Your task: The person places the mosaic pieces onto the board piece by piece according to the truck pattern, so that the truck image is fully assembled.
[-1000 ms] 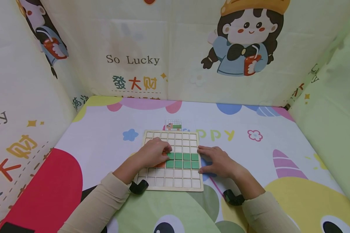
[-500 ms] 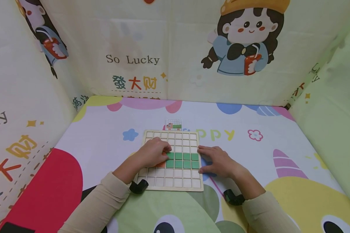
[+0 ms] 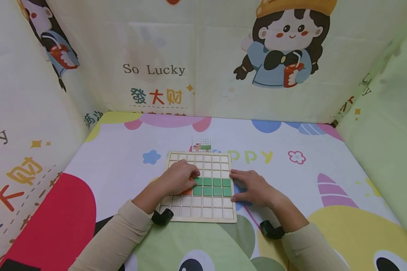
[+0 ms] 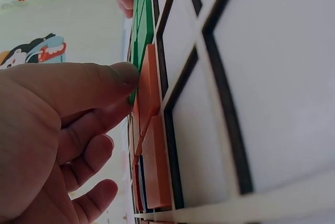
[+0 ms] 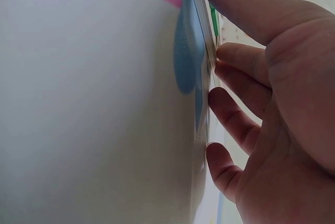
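Note:
A wooden grid board lies flat on the table. Two rows of green square tiles fill cells at its right side, and orange tiles sit left of them, partly hidden by my left hand. In the left wrist view, that hand's thumb and index fingertip pinch a green tile beside the raised orange tiles; its other fingers are loosely bent. My right hand is at the board's right edge, thumb and fingers spread along it. In the right wrist view its fingertips touch the edge.
A small printed card with a coloured grid picture lies just behind the board. The table has a patterned cloth, and printed fabric walls stand at the back and both sides. Each wrist carries a black device.

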A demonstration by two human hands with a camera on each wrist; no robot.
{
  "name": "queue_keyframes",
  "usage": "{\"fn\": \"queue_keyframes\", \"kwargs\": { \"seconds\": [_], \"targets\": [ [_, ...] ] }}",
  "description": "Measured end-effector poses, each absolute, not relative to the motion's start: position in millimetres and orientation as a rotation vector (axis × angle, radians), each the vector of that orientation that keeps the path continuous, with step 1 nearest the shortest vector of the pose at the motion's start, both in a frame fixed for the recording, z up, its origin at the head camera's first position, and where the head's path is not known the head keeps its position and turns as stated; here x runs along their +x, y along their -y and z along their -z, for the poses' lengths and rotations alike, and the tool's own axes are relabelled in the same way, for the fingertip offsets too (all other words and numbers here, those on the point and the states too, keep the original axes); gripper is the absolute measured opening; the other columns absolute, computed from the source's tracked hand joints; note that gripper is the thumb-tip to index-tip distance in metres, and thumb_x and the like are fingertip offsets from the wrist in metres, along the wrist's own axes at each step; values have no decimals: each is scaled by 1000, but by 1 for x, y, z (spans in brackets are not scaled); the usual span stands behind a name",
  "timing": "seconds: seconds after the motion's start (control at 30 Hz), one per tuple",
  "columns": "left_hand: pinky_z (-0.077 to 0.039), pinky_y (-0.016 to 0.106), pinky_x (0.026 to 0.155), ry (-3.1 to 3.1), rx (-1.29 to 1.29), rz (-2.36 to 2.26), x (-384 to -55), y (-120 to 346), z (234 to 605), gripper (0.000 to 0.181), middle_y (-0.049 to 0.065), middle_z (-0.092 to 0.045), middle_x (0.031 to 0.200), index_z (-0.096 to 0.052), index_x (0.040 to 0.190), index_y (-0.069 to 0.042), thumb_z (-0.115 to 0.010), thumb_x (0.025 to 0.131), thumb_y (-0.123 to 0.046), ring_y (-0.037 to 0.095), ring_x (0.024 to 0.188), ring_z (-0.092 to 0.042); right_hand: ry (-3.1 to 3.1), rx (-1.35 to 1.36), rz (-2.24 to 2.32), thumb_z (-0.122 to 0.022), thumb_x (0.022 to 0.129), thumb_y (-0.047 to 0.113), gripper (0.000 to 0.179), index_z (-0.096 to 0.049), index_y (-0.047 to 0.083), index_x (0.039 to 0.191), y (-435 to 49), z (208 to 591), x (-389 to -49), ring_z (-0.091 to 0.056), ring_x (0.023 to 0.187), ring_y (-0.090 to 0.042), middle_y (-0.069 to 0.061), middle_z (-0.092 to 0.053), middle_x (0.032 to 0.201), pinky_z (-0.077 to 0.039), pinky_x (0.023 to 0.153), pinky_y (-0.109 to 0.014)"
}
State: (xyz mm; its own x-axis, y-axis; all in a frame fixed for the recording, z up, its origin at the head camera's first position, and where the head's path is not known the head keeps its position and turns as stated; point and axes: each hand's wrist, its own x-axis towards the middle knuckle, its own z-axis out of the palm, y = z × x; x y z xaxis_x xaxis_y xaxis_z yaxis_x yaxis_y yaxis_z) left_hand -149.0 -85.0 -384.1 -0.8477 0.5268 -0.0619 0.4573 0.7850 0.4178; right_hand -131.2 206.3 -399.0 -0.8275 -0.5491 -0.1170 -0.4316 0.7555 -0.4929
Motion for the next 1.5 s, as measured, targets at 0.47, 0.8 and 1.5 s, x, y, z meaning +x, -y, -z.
{"fn": "queue_keyframes", "kwargs": {
  "seconds": [0.47, 0.8, 1.5],
  "targets": [
    [-47, 38, 87, -2788, 772, -619, -149, 85, 384, 25, -2, -69, 101, -74, 111, -10, -77, 87, -16, 20, 97, -54, -2699, -766, 658, -79, 83, 43, 80, -49, 4, 147, -205, 399, -131, -40, 132, -42, -12, -42, 154, -34, 99, -61],
    [-47, 37, 86, -2788, 762, -629, -149, 85, 384, 26, -3, -68, 100, -74, 111, -10, -78, 86, -16, 20, 96, -53, -2701, -763, 663, -80, 83, 42, 80, -49, 4, 147, -205, 401, -131, -40, 132, -42, -12, -42, 154, -34, 99, -61],
    [-50, 35, 80, -2798, 570, -771, -128, 134, 375, 22, 0, -64, 103, -73, 109, -9, -76, 88, -14, 22, 101, -50, -2702, -771, 656, -79, 83, 43, 79, -50, 4, 146, -205, 401, -131, -41, 132, -41, -12, -42, 154, -34, 101, -60]
  ]
}}
